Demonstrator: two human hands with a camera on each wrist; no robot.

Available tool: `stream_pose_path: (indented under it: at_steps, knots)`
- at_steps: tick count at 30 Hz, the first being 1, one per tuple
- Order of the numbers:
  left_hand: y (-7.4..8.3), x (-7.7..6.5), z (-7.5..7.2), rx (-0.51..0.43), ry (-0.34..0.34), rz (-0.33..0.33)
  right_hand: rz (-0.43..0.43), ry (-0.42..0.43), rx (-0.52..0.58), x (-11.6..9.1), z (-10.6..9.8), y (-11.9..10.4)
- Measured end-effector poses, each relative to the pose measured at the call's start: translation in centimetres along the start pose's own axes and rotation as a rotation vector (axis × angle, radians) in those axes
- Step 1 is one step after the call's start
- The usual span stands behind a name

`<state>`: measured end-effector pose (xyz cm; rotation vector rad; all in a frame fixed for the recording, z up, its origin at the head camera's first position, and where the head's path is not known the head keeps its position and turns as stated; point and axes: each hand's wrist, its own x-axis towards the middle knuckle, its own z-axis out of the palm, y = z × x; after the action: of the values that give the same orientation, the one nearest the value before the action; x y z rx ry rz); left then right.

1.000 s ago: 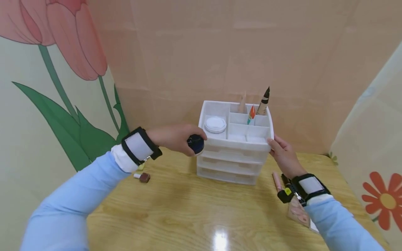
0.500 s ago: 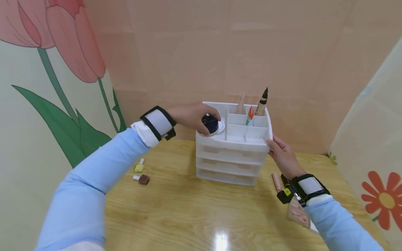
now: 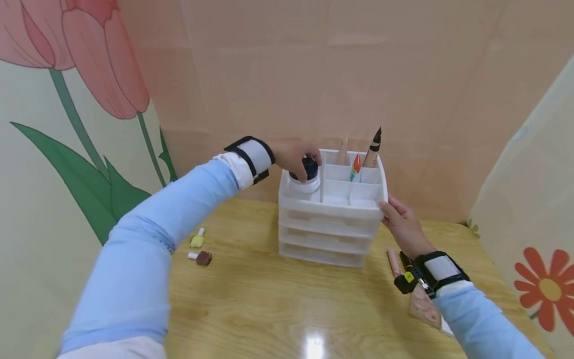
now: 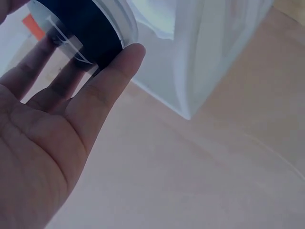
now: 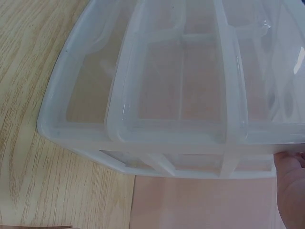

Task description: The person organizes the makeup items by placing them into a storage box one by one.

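Dark-blue jar point(image 3: 310, 169) is pinched in the fingers of my left hand point(image 3: 293, 153), at 11 o'clock on the white drawer organizer point(image 3: 329, 213), above a round white case point(image 3: 306, 190); can't tell if they touch. Fingers of my right hand point(image 3: 405, 225) grip the organizer's edge at 3 o'clock. On the counter point(image 3: 269, 304), yellow bottle point(image 3: 197, 241) and brown bottle point(image 3: 204, 258) lie between 8 and 9, pink tube point(image 3: 393, 262) between 4 and 5.

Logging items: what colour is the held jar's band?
Dark blue band, clearest in the left wrist view.
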<state>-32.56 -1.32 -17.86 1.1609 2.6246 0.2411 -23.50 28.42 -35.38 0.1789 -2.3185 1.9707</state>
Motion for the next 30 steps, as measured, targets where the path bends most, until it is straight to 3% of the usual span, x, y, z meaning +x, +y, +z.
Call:
stream_pose_path:
  at_steps: [16, 22, 30]
  knots:
    - [-1.5, 4.6, 1.4, 0.128, -0.020, -0.075, -0.007, -0.005, -0.046, 0.2, 0.4, 0.5]
    - [-2.2, 5.1, 2.2, 0.135, -0.037, -0.072, -0.001, 0.000, -0.036, 0.4, 0.6, 0.4]
    - [-2.7, 5.2, 2.1, 0.077, -0.034, -0.085, 0.002, 0.012, -0.052, 0.8, 0.8, 0.2]
